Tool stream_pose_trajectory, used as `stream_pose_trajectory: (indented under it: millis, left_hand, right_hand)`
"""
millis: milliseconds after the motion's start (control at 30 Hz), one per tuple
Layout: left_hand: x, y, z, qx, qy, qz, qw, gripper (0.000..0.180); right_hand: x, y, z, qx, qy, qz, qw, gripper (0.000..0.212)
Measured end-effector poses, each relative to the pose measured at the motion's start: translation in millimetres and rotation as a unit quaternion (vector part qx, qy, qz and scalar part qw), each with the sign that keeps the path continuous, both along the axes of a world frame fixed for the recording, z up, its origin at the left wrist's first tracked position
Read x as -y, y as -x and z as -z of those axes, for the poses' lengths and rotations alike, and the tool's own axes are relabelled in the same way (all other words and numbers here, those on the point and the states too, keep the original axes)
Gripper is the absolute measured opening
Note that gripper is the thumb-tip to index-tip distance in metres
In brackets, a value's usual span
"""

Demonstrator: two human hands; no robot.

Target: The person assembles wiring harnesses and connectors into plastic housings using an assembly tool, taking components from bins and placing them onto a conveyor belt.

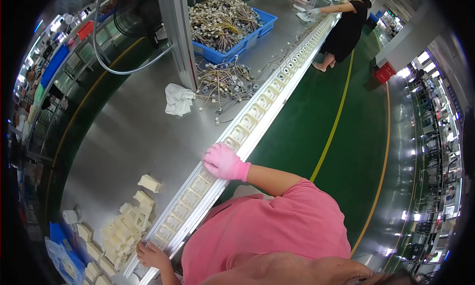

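Fingers of the pink-gloved right hand are curled together, and whether they pinch anything I cannot tell; those of the bare left hand bend slightly apart, their grip unclear. Largest is the broad grey metal tabletop, bearing 1 long, pale, straight metal rail beneath both hands. Farther along sits a blue plastic tray of bundled wires, then a tangle of multicoloured wire leads beside the rail. A heap of cream angular plastic blocks lies near the left hand. Smallest, cream square plastic pieces line the rail's channel between the 2 hands. Stray leads could snag a passing piece; a knock from the left hand might topple blocks; uneven right-hand pressure could tilt a piece.
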State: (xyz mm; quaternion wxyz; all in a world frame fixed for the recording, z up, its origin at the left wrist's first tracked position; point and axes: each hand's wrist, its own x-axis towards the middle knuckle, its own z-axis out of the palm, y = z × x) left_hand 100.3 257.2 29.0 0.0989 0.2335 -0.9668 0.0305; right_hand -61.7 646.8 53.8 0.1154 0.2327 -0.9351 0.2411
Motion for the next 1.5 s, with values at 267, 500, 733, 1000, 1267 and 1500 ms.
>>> stream_pose_trajectory:
  millis: [267,500,733,1000,1267,1500]
  left_hand:
    - [-9.6,9.6,-2.9,0.042,0.008,-0.072,0.996,0.048]
    - [-55.9,31.3,-5.8,0.057,0.012,-0.07,0.996,0.05]
    - [-76.7,42.0,14.8,-0.036,-0.009,0.006,0.999,0.039]
    - [-87.4,43.8,21.0,-0.034,0.013,-0.06,0.998,0.041]
    - [-66.5,41.2,34.0,-0.144,-0.028,-0.07,0.987,0.047]
    - [-123.1,94.0,-20.9,-0.199,-0.019,-0.099,0.975,0.053]
  right_hand:
    - [-20.9,12.3,-1.7,0.028,-0.006,-0.084,0.996,0.017]
    - [-71.7,32.1,-6.4,0.073,-0.01,-0.103,0.992,0.016]
    - [-108.8,56.0,1.6,0.055,-0.013,-0.108,0.993,0.016]
    - [-166.7,124.3,-4.4,-0.055,0.081,-0.097,0.99,0.026]
    - [-228.2,263.8,33.0,0.263,-0.202,0.196,0.923,0.043]
    - [-316.5,327.9,148.5,0.158,-0.424,-0.05,0.89,0.02]
